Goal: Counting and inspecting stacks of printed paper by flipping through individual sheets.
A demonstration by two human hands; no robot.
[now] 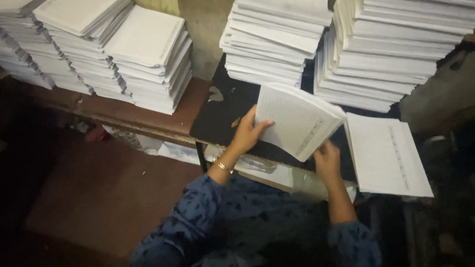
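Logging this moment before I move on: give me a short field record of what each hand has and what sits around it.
left hand: grips the left edge of a folded bundle of white printed sheets, lifted and tilted
right hand: holds the same bundle at its lower edge
wrist: thin gold-coloured bracelet on the left
beside the bundle: flat white printed sheet lying to its right
surface: dark tabletop
behind: tall stacks of white printed paper
further left: similar stacks on a brown bench

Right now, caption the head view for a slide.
Two hands, left and right, hold a folded sheaf of printed sheets amid stacked paper piles.
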